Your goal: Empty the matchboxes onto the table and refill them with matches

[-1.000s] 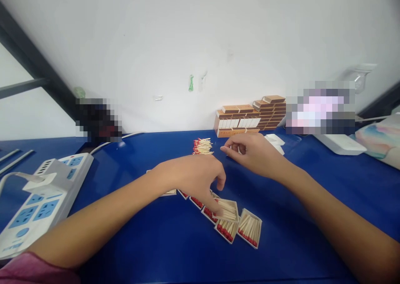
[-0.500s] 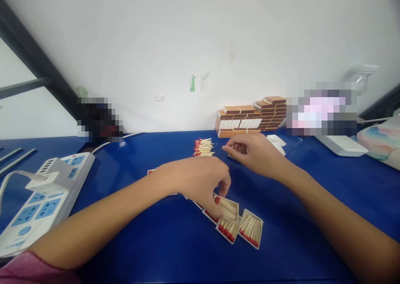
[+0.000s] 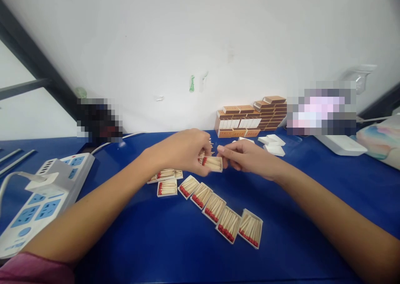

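Observation:
My left hand point(image 3: 190, 152) is closed on a small white matchbox tray point(image 3: 213, 164) with red-tipped matches in it, held above the table. Close to that tray's right end is my right hand point(image 3: 245, 157), its thumb and fingers curled together; what they hold, if anything, is hidden. Behind my left hand, a pile of loose matches point(image 3: 211, 142) shows only in part. Below lies a slanting row of several filled trays point(image 3: 214, 207), with one filled tray point(image 3: 251, 229) at its right end. More filled trays point(image 3: 167, 188) lie to the left, partly under my left wrist.
Brown matchboxes point(image 3: 239, 123) are stacked against the wall. White trays point(image 3: 273, 144) lie behind my right hand. A white power strip point(image 3: 46, 200) with a plugged-in cable stands on the blue table point(image 3: 140, 250) at left. A white case point(image 3: 340, 145) sits at the right.
My left hand has lifted a filled tray off the row and carried it up and away toward my right hand. My right hand has shifted slightly nearer, uncovering white trays behind it.

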`<control>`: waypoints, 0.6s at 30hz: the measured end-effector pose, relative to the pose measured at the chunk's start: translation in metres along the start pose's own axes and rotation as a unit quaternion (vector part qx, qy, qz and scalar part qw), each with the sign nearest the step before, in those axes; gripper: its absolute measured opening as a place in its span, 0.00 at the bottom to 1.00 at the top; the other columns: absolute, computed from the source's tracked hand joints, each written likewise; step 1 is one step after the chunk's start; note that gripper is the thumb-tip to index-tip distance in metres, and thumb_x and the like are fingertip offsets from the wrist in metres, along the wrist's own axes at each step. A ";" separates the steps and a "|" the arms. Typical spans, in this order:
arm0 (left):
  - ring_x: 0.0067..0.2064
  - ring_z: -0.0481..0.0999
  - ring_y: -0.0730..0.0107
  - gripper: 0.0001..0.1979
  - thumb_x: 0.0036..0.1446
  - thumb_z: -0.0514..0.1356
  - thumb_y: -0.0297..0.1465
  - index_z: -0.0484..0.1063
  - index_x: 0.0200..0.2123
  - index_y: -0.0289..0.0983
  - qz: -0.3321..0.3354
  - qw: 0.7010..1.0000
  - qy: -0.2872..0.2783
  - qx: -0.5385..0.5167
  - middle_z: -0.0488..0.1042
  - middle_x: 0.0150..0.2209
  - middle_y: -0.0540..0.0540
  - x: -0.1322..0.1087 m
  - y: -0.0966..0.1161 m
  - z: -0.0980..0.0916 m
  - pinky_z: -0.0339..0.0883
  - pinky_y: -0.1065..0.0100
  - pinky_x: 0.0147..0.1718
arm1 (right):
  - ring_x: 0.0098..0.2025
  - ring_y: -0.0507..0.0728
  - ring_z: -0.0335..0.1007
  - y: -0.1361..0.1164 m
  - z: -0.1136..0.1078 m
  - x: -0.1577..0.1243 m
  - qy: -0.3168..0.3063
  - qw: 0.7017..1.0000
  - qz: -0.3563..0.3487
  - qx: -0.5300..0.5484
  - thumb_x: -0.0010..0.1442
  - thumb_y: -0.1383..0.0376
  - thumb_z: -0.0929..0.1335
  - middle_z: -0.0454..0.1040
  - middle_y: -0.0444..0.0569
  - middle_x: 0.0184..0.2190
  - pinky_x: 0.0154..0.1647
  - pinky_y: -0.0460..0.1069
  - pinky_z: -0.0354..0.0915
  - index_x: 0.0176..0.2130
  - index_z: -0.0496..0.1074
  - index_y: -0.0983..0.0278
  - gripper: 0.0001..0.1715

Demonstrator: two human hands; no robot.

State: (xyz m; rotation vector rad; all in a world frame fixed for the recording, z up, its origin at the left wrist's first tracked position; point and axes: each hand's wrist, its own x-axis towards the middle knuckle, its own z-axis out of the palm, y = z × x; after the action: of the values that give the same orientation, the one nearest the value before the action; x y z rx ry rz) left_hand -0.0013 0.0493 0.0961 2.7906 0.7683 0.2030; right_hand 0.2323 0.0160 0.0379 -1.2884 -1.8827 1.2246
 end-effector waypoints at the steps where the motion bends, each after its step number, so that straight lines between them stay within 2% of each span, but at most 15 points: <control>1: 0.33 0.69 0.68 0.11 0.48 0.70 0.37 0.78 0.30 0.36 -0.008 1.000 0.001 0.010 0.74 0.32 0.47 0.000 -0.007 -0.001 0.58 0.65 0.32 | 0.21 0.49 0.58 0.000 0.004 0.001 0.004 1.000 0.008 0.005 0.65 0.40 0.68 0.69 0.44 0.19 0.21 0.48 0.53 0.28 0.78 0.63 0.31; 6: 0.34 0.70 0.68 0.10 0.49 0.69 0.36 0.80 0.33 0.37 -0.020 0.999 0.003 0.033 0.74 0.34 0.46 0.002 -0.031 0.001 0.57 0.66 0.31 | 0.20 0.49 0.52 0.000 0.024 0.012 0.055 0.996 0.047 0.042 0.60 0.40 0.72 0.60 0.39 0.15 0.20 0.47 0.48 0.27 0.76 0.63 0.30; 9: 0.34 0.70 0.67 0.10 0.51 0.69 0.36 0.81 0.34 0.36 -0.015 0.998 0.011 0.054 0.74 0.34 0.46 0.002 -0.033 0.001 0.57 0.65 0.32 | 0.19 0.49 0.52 0.001 0.027 0.017 0.071 0.994 0.038 0.073 0.57 0.40 0.74 0.63 0.39 0.16 0.20 0.47 0.49 0.29 0.75 0.63 0.29; 11: 0.37 0.72 0.65 0.13 0.52 0.69 0.37 0.81 0.39 0.36 -0.013 0.997 0.020 0.070 0.75 0.36 0.45 0.002 -0.032 0.001 0.59 0.65 0.34 | 0.19 0.49 0.55 0.003 0.027 0.020 0.084 0.993 0.021 0.074 0.58 0.40 0.73 0.67 0.41 0.18 0.20 0.47 0.50 0.30 0.75 0.63 0.29; 12: 0.39 0.73 0.63 0.17 0.53 0.69 0.38 0.81 0.45 0.36 -0.010 0.996 0.027 0.079 0.75 0.38 0.44 0.002 -0.032 0.002 0.61 0.65 0.36 | 0.20 0.49 0.56 0.004 0.026 0.021 0.095 0.993 0.010 0.067 0.59 0.40 0.73 0.70 0.43 0.20 0.20 0.48 0.51 0.30 0.75 0.63 0.29; 14: 0.49 0.74 0.55 0.34 0.52 0.71 0.43 0.74 0.59 0.36 0.007 0.994 0.042 0.098 0.75 0.48 0.40 0.002 -0.033 0.005 0.65 0.61 0.44 | 0.21 0.50 0.60 0.007 0.024 0.023 0.123 0.991 -0.019 0.041 0.60 0.41 0.72 0.76 0.47 0.25 0.21 0.48 0.55 0.33 0.77 0.64 0.28; 16: 0.61 0.67 0.45 0.52 0.48 0.74 0.47 0.59 0.71 0.38 0.025 0.992 0.048 0.110 0.69 0.60 0.34 0.002 -0.034 0.011 0.62 0.55 0.56 | 0.22 0.51 0.64 0.009 0.024 0.024 0.146 0.988 -0.048 0.013 0.60 0.41 0.72 0.79 0.50 0.29 0.23 0.49 0.59 0.36 0.78 0.64 0.28; 18: 0.70 0.57 0.40 0.62 0.45 0.76 0.47 0.46 0.76 0.42 0.028 0.993 0.037 0.110 0.59 0.69 0.32 0.003 -0.035 0.018 0.55 0.49 0.64 | 0.24 0.53 0.67 0.011 0.024 0.024 0.157 0.985 -0.069 -0.012 0.61 0.42 0.72 0.80 0.51 0.30 0.25 0.50 0.63 0.38 0.79 0.64 0.28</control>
State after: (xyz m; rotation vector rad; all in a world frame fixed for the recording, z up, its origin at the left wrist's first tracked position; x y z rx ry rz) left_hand -0.0124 0.0766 0.0696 3.0297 0.7731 0.2478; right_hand 0.2076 0.0299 0.0161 -1.2569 -1.7280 0.8733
